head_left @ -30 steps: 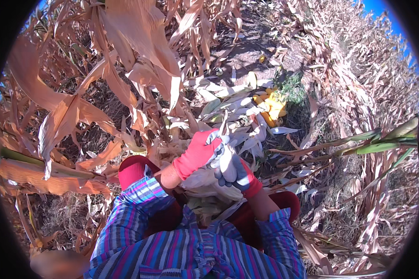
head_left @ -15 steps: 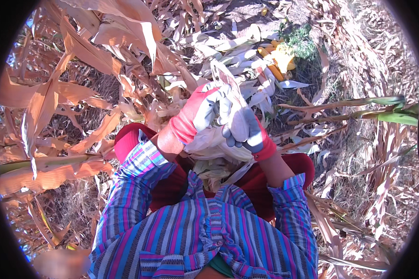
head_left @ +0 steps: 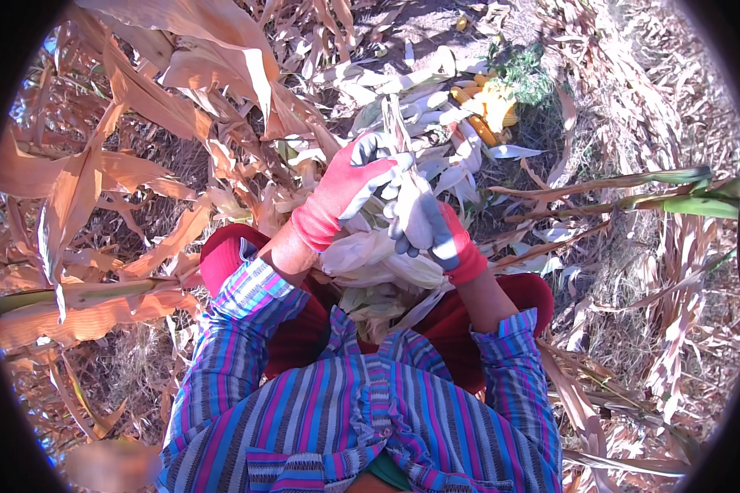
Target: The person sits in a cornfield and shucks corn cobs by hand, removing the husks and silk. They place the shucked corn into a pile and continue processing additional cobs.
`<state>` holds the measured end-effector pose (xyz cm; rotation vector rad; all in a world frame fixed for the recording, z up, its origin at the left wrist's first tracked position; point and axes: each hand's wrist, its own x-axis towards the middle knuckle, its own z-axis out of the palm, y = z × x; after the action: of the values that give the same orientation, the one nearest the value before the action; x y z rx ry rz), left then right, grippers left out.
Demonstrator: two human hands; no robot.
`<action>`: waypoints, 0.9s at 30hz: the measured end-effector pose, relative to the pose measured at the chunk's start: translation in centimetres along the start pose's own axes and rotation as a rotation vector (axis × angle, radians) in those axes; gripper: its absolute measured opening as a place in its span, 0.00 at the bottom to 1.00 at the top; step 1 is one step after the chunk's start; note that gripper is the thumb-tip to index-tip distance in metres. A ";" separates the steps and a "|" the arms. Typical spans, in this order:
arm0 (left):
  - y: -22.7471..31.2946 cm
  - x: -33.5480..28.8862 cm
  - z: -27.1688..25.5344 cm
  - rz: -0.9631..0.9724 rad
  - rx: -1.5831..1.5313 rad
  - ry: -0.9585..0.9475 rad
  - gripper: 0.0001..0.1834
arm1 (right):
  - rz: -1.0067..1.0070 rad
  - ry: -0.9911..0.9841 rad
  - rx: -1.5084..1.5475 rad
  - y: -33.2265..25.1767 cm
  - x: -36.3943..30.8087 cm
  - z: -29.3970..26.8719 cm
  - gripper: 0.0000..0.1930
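Both my hands wear red gloves with grey-white palms and hold one ear of corn point(head_left: 417, 215) in its pale dry husk, tilted with its tip pointing away from me. My right hand point(head_left: 450, 238) wraps round the thick lower end. The fingers of my left hand point(head_left: 362, 177) close on the husk near the upper end, where dry husk leaves point(head_left: 395, 123) stick up. Stripped pale husks point(head_left: 370, 267) lie in a heap between my knees, just beneath the hands. The ear's kernels are hidden by the husk.
Husked yellow corn cobs point(head_left: 481, 127) lie on the ground ahead to the right, beside a green weed point(head_left: 522, 76). Loose husks point(head_left: 419, 86) are strewn near them. Tall dry corn stalks point(head_left: 148, 107) crowd the left side, and a partly green stalk point(head_left: 633, 197) reaches in from the right.
My left hand has shifted slightly up along the husk, its fingers now pinching nearer the tip. The ear has turned more upright, while my right hand keeps its grip.
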<state>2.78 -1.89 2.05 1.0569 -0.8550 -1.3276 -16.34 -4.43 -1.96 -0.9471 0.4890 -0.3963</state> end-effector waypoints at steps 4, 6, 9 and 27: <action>0.5 0.0 0.1 0.035 0.160 -0.034 0.07 | 0.037 -0.021 0.074 0.5 -0.4 -0.7 0.31; -0.4 -0.1 -0.9 0.006 0.082 -0.045 0.07 | 0.032 -0.061 0.092 0.5 -0.3 0.0 0.33; -0.1 -0.8 -1.1 0.002 0.060 -0.045 0.07 | 0.020 -0.122 0.087 0.0 -0.3 1.2 0.33; 0.0 -1.3 0.0 0.462 0.790 -0.083 0.09 | -0.303 0.190 -0.429 0.7 0.8 -1.7 0.22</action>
<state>2.71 -0.59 2.17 1.2863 -1.6455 -0.6357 -16.53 -5.61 -3.59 -1.4150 0.6191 -0.6757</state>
